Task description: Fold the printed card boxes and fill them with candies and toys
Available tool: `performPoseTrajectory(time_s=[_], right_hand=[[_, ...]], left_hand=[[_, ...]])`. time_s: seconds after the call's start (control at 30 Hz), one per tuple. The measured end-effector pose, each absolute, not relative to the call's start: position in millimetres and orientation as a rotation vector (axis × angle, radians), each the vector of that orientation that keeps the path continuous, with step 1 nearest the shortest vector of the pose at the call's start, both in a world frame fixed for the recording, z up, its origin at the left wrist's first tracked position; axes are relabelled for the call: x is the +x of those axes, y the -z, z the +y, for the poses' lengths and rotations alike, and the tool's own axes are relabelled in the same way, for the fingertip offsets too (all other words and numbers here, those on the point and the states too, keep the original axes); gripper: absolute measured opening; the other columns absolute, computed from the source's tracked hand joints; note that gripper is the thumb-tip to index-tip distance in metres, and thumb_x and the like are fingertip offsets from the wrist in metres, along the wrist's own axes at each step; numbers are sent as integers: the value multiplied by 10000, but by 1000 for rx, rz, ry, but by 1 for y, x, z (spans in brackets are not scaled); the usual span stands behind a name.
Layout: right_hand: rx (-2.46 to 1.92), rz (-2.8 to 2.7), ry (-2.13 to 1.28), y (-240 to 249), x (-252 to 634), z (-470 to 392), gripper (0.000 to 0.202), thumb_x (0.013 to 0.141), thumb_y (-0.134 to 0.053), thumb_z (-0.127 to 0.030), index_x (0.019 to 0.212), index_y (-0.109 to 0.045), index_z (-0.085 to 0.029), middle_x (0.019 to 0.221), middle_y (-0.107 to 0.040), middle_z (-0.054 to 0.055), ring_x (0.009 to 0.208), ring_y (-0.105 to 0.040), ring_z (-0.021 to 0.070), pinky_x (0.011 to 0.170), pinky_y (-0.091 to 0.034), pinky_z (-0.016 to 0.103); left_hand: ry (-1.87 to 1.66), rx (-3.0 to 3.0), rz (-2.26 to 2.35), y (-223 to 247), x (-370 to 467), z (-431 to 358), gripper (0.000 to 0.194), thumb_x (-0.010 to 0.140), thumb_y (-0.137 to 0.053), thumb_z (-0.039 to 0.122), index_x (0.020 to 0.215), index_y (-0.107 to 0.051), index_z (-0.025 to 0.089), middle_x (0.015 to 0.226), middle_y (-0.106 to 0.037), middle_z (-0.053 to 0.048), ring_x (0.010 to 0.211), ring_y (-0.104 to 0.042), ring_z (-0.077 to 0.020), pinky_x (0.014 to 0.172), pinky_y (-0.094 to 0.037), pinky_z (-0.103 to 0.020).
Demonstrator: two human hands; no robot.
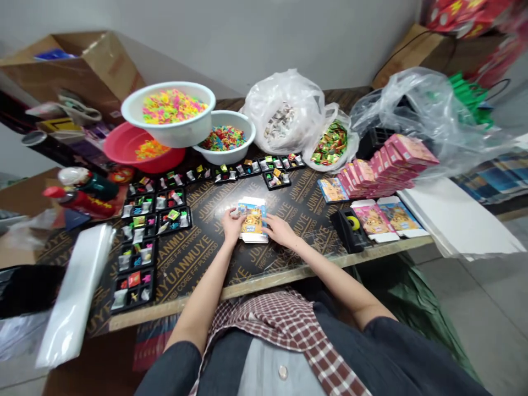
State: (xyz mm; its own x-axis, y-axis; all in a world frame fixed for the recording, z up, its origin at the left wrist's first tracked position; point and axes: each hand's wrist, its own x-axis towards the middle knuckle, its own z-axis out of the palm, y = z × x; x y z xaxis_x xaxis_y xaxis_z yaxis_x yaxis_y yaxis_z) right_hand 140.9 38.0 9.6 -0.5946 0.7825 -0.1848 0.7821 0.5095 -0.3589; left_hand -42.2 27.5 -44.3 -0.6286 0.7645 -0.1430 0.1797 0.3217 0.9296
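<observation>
A small blue-and-yellow printed cardboard box [252, 220] lies in front of me on the dark plywood table, white flaps showing at its top and bottom ends. My left hand [233, 224] grips its left edge, thumb bent toward the printed face. At the right edge, the fingers of my right hand [279, 229] hold the side of the same box; some fingertips are hidden. Beyond the box, a black compartment tray [277, 179] holds small wrapped pieces. More filled trays [174, 220] stand to the left, in rows.
Basins of colourful small pieces, a white one [206, 129] and a red one [111, 144] among them, stand at the back left. Plastic bags [251, 126] hold small packets. Pink boxes [381, 173], a black tape dispenser [350, 231] and flattened cartons [373, 220] are at right.
</observation>
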Motion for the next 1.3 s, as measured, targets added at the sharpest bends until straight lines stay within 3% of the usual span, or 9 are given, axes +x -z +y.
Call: performPoseTrajectory(time_s=[0.13,0.27,0.47,0.63,0.83,1.0,1.13,1.3], right_hand=[[-1379,-2799,-557,13,141,49,528,958,-567,-354,1449,-502,-170,1514,-470,190,1363,-479,308,1088,-392,456],[-1368,-2818,-437,25,143,64,561,985,-518,-364,1510,-421,-191,1551,-416,201,1447,-360,311,1120,-317,468],[-1343,-2787,-380,33,150,78,556,987,-496,-329,1521,-401,-209,1522,-449,201,1404,-397,310,1090,-330,466],[-1277,-2674,-395,29,138,78,508,951,-527,-256,1453,-497,-183,1462,-488,203,1302,-469,321,1033,-396,455],[-1103,-2587,-449,-2,91,100,483,891,-657,-304,1339,-562,-153,1302,-542,181,1199,-524,291,1021,-424,405],[-1039,-2504,-536,-28,74,103,544,761,-803,-318,1228,-560,-178,1244,-532,127,1091,-585,258,937,-474,352],[-1041,-2440,-562,-48,91,81,488,706,-824,-400,1058,-563,-187,1108,-569,89,917,-603,225,751,-481,306],[-1027,-2436,-689,-64,124,47,422,684,-824,-434,859,-511,-212,757,-550,-20,655,-514,156,611,-362,265]], left_hand=[[-1308,817,2078,46,-53,34,225,696,-714,163,917,-670,152,612,-663,12,640,-658,-176,685,-493,-274],[-1288,817,2129,49,-60,39,132,698,-721,175,793,-629,174,613,-655,13,636,-642,-163,701,-479,-268],[-1220,820,2154,51,-69,45,151,671,-722,180,631,-577,188,528,-591,31,551,-591,-156,641,-453,-269],[-1220,873,2177,42,-70,43,189,667,-709,142,556,-567,201,497,-575,15,622,-617,-192,686,-457,-293],[-1289,994,2118,23,-65,35,125,670,-723,170,627,-612,209,655,-654,-21,786,-657,-225,809,-474,-336],[-1335,1055,1882,-1,-64,23,136,702,-715,257,682,-597,192,632,-633,10,633,-621,-158,670,-492,-277],[-1399,1062,1591,-11,-56,-5,259,662,-760,379,746,-614,183,707,-668,-5,698,-643,-168,721,-511,-291],[-1116,753,882,-6,-29,-46,627,590,-780,447,1144,-646,184,1105,-730,-82,1037,-676,-295,898,-520,-386]])
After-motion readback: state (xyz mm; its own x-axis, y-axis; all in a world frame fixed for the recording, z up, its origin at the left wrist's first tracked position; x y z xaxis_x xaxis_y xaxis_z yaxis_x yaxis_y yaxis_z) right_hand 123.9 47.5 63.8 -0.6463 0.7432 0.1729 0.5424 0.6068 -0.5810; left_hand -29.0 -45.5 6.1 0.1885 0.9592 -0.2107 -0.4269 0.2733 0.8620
